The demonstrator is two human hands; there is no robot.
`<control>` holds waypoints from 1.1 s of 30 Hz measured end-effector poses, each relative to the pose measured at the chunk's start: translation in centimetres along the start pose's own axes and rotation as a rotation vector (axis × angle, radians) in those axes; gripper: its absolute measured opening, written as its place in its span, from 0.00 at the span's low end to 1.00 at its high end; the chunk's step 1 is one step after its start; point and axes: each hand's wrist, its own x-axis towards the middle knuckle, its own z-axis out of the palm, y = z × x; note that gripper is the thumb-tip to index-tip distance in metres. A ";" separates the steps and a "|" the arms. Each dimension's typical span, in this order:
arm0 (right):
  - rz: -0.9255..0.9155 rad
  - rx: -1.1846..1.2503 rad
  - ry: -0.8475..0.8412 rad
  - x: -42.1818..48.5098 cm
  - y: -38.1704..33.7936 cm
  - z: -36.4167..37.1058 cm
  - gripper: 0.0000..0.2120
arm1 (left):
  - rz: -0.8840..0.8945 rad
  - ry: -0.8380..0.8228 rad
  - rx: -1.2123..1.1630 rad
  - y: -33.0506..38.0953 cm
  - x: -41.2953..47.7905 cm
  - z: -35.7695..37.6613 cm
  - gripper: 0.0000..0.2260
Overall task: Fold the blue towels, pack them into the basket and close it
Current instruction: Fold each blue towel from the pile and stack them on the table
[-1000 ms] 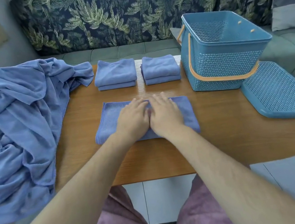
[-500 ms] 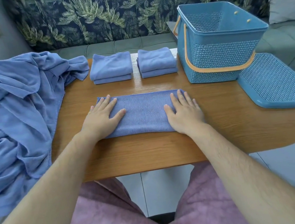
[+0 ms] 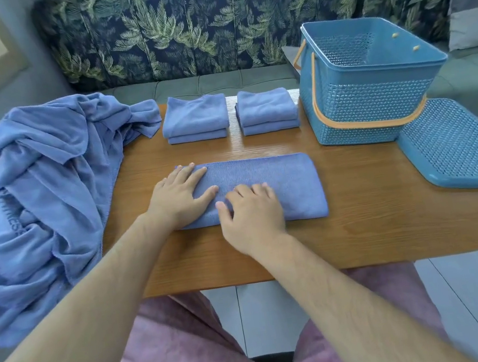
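Left hand [image 3: 181, 195] lies flat, its grip wide, fingers spread on the left end of the folded towel [image 3: 286, 180]. Right hand [image 3: 251, 209] rests on the towel's near edge, grip loose, fingers slightly bent, holding nothing. The towel is a long strip on the worktop [image 3: 361, 231], left of the basket [image 3: 368, 101] and nearer the person, its long axis running left to right. A folded stack [image 3: 267, 109] sits just left of the basket, a second stack [image 3: 194, 118] further left. The basket stands open, only mesh wall showing inside; its lid [image 3: 457, 147] lies just beside its near right corner. A loose blue heap [image 3: 43, 193] lies well left of the basket
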 end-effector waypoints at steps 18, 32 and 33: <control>-0.371 0.010 -0.343 -8.7 12.0 -4.9 0.44 | 0.532 0.038 -0.047 4.9 -13.4 2.6 0.41; -0.369 0.417 -0.084 -13.7 10.6 -7.9 0.22 | 0.621 0.134 -0.366 3.0 -18.4 0.1 0.15; -0.314 0.502 -0.079 -14.0 10.1 -8.4 0.23 | 0.555 0.127 -0.471 3.2 -18.7 -0.5 0.13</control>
